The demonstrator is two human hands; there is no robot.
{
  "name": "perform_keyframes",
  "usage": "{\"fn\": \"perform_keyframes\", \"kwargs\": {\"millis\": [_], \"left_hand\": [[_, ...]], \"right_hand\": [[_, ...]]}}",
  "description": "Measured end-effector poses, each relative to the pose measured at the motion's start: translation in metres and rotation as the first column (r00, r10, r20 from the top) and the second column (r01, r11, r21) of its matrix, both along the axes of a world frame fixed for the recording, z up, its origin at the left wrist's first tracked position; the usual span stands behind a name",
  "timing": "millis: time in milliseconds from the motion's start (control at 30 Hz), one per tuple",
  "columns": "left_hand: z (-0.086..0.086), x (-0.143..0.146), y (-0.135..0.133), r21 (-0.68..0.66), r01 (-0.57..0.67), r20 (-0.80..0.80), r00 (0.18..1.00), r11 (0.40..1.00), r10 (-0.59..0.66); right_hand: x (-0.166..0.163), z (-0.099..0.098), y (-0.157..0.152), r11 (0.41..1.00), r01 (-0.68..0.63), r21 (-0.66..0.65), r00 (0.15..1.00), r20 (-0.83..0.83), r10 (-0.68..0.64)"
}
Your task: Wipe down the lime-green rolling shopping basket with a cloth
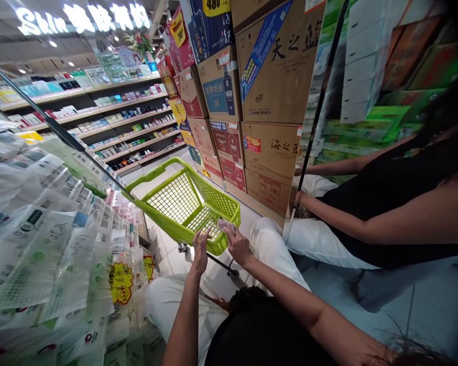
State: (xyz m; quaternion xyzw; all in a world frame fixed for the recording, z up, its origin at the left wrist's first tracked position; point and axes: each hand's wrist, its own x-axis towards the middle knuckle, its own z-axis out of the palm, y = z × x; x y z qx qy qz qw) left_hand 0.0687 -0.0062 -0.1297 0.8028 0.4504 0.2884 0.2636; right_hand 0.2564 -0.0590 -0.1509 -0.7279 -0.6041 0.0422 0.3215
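Note:
My left hand (200, 250) is raised over my lap, its fingers apart and nothing seen in it. It is close to the near rim of a lime-green plastic shopping cart (175, 233), though I cannot tell whether it touches. My right hand (238, 247) is closed on a small crumpled pinkish-grey piece (226, 224), perhaps cloth or thin plastic; its kind is unclear. That piece appears in front of the cart's perforated basket, near its right end. A dark lower bar and a wheel (232, 273) of the cart show below my hands.
Plastic-wrapped packs (61, 254) with yellow price tags (121, 282) crowd the left side. Stacked cardboard boxes (270, 147) rise ahead on the right. A mirror (366, 284) at the right reflects my body. Shelves of small boxes (130, 119) stand at the back.

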Motion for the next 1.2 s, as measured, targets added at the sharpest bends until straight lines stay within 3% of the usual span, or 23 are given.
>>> {"fn": "perform_keyframes", "kwargs": {"millis": [67,167,267,433,533,633,700,733,833,967,1200], "left_hand": [[0.000,-0.001,0.001,0.021,-0.008,-0.024,1.000,1.000,0.009],[-0.002,-0.002,0.005,0.061,0.009,-0.092,0.996,0.998,-0.004],[-0.006,0.002,0.008,0.141,0.021,-0.153,0.988,0.990,0.000],[-0.012,0.022,0.005,0.263,-0.009,-0.196,0.979,0.965,0.062],[-0.006,0.025,0.013,0.309,0.008,-0.256,0.964,0.951,0.075],[0.012,0.003,0.043,0.359,0.004,-0.352,0.927,0.933,0.132],[0.028,-0.019,0.071,0.418,-0.097,-0.361,0.894,0.903,0.263],[0.036,-0.028,0.084,0.432,-0.085,-0.377,0.887,0.898,0.265],[0.051,-0.041,0.113,0.392,0.117,-0.489,0.867,0.912,0.099],[0.052,-0.021,0.117,0.360,0.156,-0.532,0.845,0.920,0.065],[0.039,0.014,0.100,0.369,-0.020,-0.452,0.870,0.929,0.198]], "right_hand": [[0.017,0.010,0.008,0.998,-0.002,-0.063,0.999,0.040,0.005],[0.055,0.037,0.036,0.968,0.201,-0.152,0.979,0.009,-0.202],[0.071,0.055,0.052,0.956,0.218,-0.194,0.976,0.030,-0.217],[0.026,0.045,0.018,0.974,0.120,-0.194,0.992,0.058,-0.110],[0.008,0.043,-0.001,0.973,0.076,-0.216,0.994,0.098,-0.056],[0.015,0.054,0.001,0.964,0.019,-0.265,0.988,0.153,0.022],[0.026,0.061,0.008,0.959,0.000,-0.283,0.986,0.161,0.047],[0.031,0.063,0.011,0.958,0.005,-0.288,0.987,0.155,0.042],[0.043,0.064,0.019,0.956,0.039,-0.289,0.993,0.119,-0.004],[0.057,0.060,0.031,0.961,0.073,-0.266,0.996,0.071,-0.056],[0.070,0.075,0.048,0.943,0.123,-0.310,0.992,0.011,-0.126]]}}
